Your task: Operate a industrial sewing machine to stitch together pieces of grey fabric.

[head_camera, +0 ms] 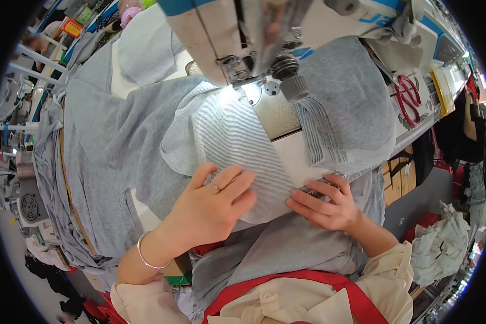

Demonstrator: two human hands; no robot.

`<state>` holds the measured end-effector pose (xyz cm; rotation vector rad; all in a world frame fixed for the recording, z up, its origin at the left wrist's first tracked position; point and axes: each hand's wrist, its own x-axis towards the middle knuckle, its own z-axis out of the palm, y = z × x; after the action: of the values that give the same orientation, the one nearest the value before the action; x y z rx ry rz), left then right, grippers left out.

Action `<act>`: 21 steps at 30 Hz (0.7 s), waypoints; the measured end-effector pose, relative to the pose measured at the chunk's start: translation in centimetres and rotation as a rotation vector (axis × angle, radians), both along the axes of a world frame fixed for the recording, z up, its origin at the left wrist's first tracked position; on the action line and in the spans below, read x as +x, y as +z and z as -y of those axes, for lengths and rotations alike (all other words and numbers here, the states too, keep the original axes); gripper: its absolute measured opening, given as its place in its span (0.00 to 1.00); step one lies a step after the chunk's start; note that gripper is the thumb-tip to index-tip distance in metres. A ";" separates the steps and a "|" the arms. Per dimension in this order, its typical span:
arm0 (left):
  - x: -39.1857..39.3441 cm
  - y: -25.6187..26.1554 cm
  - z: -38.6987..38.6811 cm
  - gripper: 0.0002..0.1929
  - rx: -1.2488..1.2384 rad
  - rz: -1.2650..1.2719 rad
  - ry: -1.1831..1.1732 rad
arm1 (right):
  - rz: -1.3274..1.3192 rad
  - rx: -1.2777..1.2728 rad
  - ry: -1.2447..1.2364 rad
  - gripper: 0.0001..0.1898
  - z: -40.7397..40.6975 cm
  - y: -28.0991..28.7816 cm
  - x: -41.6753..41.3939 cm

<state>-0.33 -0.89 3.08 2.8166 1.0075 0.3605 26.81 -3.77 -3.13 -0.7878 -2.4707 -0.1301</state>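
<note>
Grey fabric lies across the sewing table, with a finely striped ribbed piece running from the lit needle area towards me. Above it hangs the head of an industrial sewing machine; the ribbed piece reaches under its presser foot. My left hand rests on the lower left part of this piece, fingers bent and somewhat apart. At the table's front edge, my right hand touches the right edge of the ribbed piece with its fingertips; whether it pinches the cloth is unclear. More grey fabric lies over my lap.
Red-handled scissors lie on the table at the right. Grey fabric with stacked ribbed strips lies right of the needle. A white rack stands at the left, and a pile of pale cloth sits low at the right.
</note>
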 end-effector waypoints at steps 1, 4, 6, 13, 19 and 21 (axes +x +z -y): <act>-0.2 0.0 0.1 0.11 -0.063 0.015 -0.013 | -0.007 0.007 0.007 0.18 0.0 -0.1 0.0; -1.1 -0.2 -0.2 0.10 -0.141 0.005 -0.048 | -0.031 -0.020 -0.003 0.17 -0.1 0.2 -0.1; -1.1 -0.2 -0.4 0.09 -0.154 -0.017 -0.072 | -0.041 -0.015 -0.009 0.17 0.0 -0.1 -0.1; -0.8 -0.1 0.2 0.07 -0.025 -0.032 -0.065 | -0.060 -0.013 -0.006 0.17 -0.1 -0.2 -0.1; 0.8 -0.2 1.1 0.16 -0.091 -0.020 0.105 | -0.022 -0.016 0.006 0.19 -0.2 -0.1 0.0; 1.8 -1.3 1.9 0.20 -0.083 -0.024 0.234 | -0.013 -0.029 0.016 0.19 -0.2 0.0 0.1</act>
<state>1.49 -2.75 1.73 2.6417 1.3293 0.3020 26.91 -3.61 -3.11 -0.7790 -2.4710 -0.0827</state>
